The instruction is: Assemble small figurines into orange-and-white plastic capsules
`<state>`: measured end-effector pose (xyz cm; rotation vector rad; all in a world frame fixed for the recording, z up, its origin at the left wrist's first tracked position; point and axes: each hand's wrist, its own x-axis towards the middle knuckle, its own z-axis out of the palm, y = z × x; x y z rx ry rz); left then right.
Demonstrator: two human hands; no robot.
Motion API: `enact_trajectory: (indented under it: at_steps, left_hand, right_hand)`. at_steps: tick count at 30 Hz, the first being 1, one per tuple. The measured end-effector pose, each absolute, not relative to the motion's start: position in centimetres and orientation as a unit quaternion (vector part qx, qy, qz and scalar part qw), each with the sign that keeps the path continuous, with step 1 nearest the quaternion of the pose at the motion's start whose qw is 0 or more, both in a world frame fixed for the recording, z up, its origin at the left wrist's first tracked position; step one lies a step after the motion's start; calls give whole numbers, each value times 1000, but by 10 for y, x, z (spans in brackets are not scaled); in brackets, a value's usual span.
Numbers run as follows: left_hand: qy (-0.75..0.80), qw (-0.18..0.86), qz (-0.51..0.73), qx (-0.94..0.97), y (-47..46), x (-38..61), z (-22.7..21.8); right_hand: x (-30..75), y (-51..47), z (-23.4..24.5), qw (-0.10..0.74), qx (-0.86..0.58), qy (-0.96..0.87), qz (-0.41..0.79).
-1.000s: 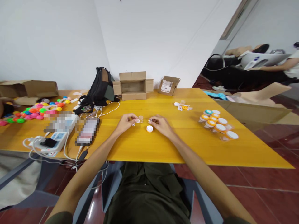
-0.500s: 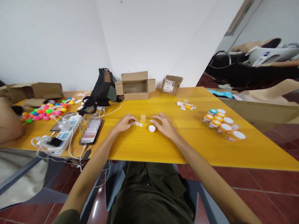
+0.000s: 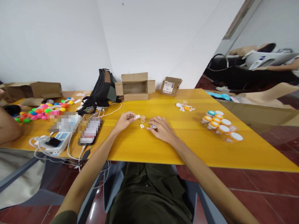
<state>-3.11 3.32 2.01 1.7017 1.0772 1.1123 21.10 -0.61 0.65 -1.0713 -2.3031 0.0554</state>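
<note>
My left hand (image 3: 125, 119) is raised a little off the yellow table (image 3: 163, 146) and pinches a small white perforated disc (image 3: 137, 116) between thumb and fingertips. Just right of it stands a tiny clear cup (image 3: 143, 119). A small white piece (image 3: 141, 126) lies on the table below the cup. My right hand (image 3: 162, 129) rests on the table with its fingers curled over a small white cap (image 3: 153, 126), which is mostly hidden under the fingertips.
A cluster of small jars with orange, teal and white lids (image 3: 219, 123) sits at right. Loose small parts (image 3: 185, 106) lie farther back. Cardboard boxes (image 3: 135, 86), a black bag (image 3: 101, 91), a phone (image 3: 90, 132), a power strip (image 3: 58, 138) and coloured balls (image 3: 39, 112) fill the left. Another person's arm (image 3: 7, 127) shows at far left.
My left hand has lifted the white disc off the table. My right hand has closed over the white cap, which was lying uncovered beside it.
</note>
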Motion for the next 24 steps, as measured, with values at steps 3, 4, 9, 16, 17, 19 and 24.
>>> enact_trajectory:
  at_steps: [3, 4, 9, 16, 17, 19, 24]
  left_hand:
    - [436, 421, 478, 635, 32, -29, 22]
    - [439, 426, 486, 624, 32, -28, 22]
    - [437, 460, 507, 584, 27, -25, 26]
    - [395, 551, 507, 533, 21, -17, 26]
    - [387, 566, 506, 523, 21, -16, 26]
    - [374, 595, 504, 503, 20, -13, 24]
    - [351, 649, 497, 458, 17, -8, 24]
  right_hand:
    - [200, -10, 8, 284, -393, -874, -19]
    - [194, -11, 9, 274, -389, -879, -36]
    - [169, -12, 6, 228, -398, -884, -94]
    - [174, -9, -3, 280, -380, -877, -89]
    - [175, -9, -3, 301, -378, -872, -77]
    - [178, -9, -3, 354, -371, -858, -37]
    - [181, -4, -1, 472, -355, -798, 122]
